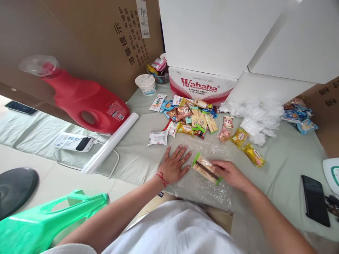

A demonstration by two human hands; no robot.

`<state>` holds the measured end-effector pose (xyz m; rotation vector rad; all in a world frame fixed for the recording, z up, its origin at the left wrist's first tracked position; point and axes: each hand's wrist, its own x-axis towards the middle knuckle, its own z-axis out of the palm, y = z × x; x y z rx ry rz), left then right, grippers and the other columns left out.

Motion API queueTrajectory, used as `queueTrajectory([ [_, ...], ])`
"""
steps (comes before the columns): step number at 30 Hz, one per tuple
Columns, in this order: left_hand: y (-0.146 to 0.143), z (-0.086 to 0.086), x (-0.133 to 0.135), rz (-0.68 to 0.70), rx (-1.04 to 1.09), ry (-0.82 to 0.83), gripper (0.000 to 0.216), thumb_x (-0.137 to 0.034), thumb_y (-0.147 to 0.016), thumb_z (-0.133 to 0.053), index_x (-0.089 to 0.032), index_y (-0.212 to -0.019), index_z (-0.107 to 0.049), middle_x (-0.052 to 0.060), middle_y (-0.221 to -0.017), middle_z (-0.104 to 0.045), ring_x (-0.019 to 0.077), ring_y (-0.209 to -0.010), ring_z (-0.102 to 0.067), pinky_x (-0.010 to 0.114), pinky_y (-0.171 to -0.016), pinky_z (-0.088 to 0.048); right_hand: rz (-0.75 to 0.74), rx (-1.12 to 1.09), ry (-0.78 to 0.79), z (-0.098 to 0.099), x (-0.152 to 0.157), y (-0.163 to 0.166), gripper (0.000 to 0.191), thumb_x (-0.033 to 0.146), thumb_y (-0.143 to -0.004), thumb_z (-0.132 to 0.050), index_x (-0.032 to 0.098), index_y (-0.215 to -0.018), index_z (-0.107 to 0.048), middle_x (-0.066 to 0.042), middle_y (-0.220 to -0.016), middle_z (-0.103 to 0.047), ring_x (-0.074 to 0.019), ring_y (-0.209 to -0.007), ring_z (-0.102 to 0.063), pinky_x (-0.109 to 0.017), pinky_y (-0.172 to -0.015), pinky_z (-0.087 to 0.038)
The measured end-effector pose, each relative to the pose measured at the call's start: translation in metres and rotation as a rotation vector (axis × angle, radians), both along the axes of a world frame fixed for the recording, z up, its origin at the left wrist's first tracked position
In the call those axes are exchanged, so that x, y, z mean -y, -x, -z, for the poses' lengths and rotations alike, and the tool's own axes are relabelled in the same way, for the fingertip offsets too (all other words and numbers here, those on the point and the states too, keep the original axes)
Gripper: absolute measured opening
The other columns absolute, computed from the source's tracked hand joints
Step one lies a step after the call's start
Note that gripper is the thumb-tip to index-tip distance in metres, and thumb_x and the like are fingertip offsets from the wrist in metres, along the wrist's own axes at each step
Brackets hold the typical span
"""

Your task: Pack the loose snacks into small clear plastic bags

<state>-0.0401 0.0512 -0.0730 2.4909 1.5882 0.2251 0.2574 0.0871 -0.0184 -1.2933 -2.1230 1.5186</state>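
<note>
My left hand (174, 164) lies flat with fingers spread on the left edge of a clear plastic sheet (203, 187) spread on the grey-green cloth. My right hand (230, 173) holds a wafer snack pack (206, 169) with green ends, resting it on the middle of the sheet. A red string bracelet circles my left wrist. Just beyond the sheet lies a pile of small snack packets (189, 118), with a white packet (158, 138) nearest my left hand.
A red detergent jug (87, 102) lies at the left by a white roll (112, 141) and a power bank (75, 143). A Wahaha box (201, 88), crumpled clear bags (254, 118), yellow packets (254, 154), a black phone (315, 199) and a green plastic item (47, 218) surround the area.
</note>
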Motion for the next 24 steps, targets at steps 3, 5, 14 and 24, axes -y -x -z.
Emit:
queueTrajectory([
  [3,0.0,0.002,0.001,-0.001,-0.005,-0.013,0.061,-0.053,-0.104,-0.039,-0.031,-0.161,-0.04,0.008,-0.17,-0.032,0.0328,-0.157,-0.031,0.066,-0.127,-0.01,-0.013,0.198,-0.272,0.012,0.007,0.023,0.037,0.043,-0.103,-0.047,0.022,-0.107,-0.076,-0.009,-0.101,-0.075,-0.0258,-0.095,-0.068,-0.039,-0.086,-0.056],
  [5,0.0,0.003,0.001,-0.002,-0.007,-0.014,0.061,-0.053,-0.104,-0.038,-0.032,-0.161,-0.04,0.008,-0.17,-0.032,0.0324,-0.157,-0.03,0.065,-0.127,-0.01,0.091,0.341,-0.487,0.009,-0.018,0.027,0.037,0.041,-0.103,-0.047,0.021,-0.112,-0.075,-0.013,-0.109,-0.073,-0.0288,-0.107,-0.065,-0.042,-0.093,-0.053],
  [14,0.0,0.003,0.001,-0.01,-0.004,-0.024,0.06,-0.057,-0.105,-0.035,-0.031,-0.159,-0.043,0.007,-0.169,-0.035,0.0308,-0.157,-0.032,0.063,-0.127,-0.011,0.288,0.796,-0.433,-0.014,-0.169,0.057,0.047,0.038,-0.09,-0.067,0.018,-0.132,-0.066,-0.019,-0.124,-0.068,-0.0323,-0.105,-0.068,-0.038,-0.084,-0.052],
  [24,-0.001,0.002,0.0,-0.003,0.044,0.02,0.061,-0.055,-0.104,-0.037,-0.03,-0.16,-0.04,0.008,-0.17,-0.032,0.0331,-0.158,-0.028,0.068,-0.126,-0.009,0.15,0.078,-0.22,-0.054,-0.062,-0.012,0.053,0.061,-0.098,-0.053,0.023,-0.13,-0.071,-0.005,-0.112,-0.078,-0.0281,-0.106,-0.07,-0.042,-0.092,-0.057],
])
